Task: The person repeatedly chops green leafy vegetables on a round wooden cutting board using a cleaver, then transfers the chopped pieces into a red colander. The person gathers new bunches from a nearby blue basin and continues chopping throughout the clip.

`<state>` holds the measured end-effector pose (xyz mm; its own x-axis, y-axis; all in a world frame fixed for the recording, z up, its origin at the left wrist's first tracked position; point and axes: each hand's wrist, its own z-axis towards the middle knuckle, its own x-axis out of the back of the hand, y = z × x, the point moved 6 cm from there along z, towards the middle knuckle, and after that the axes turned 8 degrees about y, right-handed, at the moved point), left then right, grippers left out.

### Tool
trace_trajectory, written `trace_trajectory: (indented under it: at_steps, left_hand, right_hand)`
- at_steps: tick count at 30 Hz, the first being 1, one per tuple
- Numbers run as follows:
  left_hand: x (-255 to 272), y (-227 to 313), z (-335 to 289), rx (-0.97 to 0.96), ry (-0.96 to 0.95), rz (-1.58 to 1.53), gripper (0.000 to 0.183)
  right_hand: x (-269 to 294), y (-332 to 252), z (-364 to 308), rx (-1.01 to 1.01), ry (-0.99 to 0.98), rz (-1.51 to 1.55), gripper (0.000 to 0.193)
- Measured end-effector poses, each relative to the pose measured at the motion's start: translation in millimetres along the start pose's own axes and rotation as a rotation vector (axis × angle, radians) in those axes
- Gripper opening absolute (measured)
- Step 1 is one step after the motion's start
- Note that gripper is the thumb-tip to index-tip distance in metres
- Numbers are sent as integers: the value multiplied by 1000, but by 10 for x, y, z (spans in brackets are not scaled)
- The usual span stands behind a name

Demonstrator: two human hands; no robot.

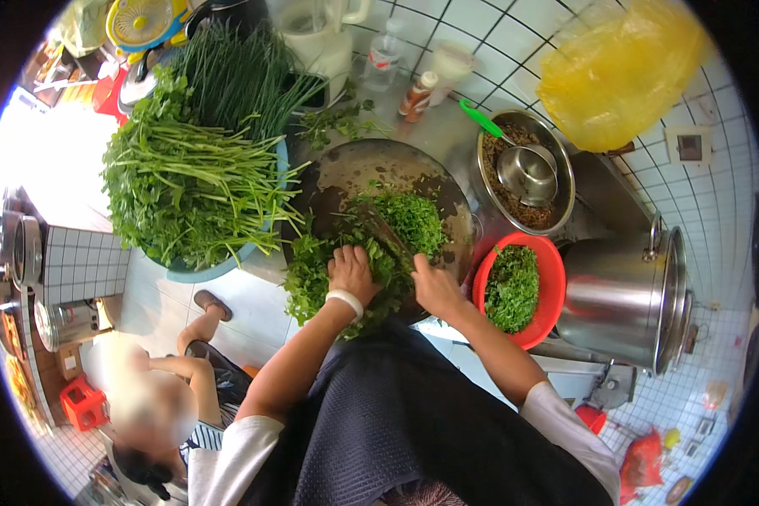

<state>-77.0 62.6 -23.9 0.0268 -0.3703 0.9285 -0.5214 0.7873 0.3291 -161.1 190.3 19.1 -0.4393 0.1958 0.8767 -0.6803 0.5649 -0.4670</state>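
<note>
- Left hand [351, 274]: fingers curled and clamped down on the leafy bunch [312, 271]; white band [346, 302] at the wrist.
- Right hand [437, 288]: fingers wrapped around the handle end of the knife [385, 234]; handle mostly hidden by the hand.
- Leafy bunch: near side of the round board [346, 164], left of the blade.
- Chopped greens [411, 221]: piled on the board, right of the blade.
- Right of board: red bowl [551, 316] holding more cut greens [512, 291]; beyond it, steel bowl [572, 181] with brown crumbly stuff and 1 green-handled ladle [527, 174].
- Left of board: blue basin [196, 274] heaped with long-stemmed greens [194, 190].
</note>
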Motion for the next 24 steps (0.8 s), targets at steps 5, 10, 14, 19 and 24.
trace_trajectory:
  at_steps: [5, 10, 14, 19, 24]
  left_hand:
    - [34, 76, 119, 29, 22, -31, 73]
    - [230, 105, 7, -28, 203, -95, 82]
    - [238, 63, -75, -367, 441, -322, 43]
    - [-124, 13, -53, -331, 413, -342, 26]
    - [-151, -9, -20, -356, 440, -331, 25]
  right_hand:
    - [394, -151, -204, -35, 0, -68, 20]
    - [367, -248, -191, 28, -125, -147, 31]
    - [340, -279, -191, 48, -176, -113, 31]
    - [-28, -221, -63, 52, -78, -125, 21]
    - [3, 1, -41, 23, -79, -40, 23]
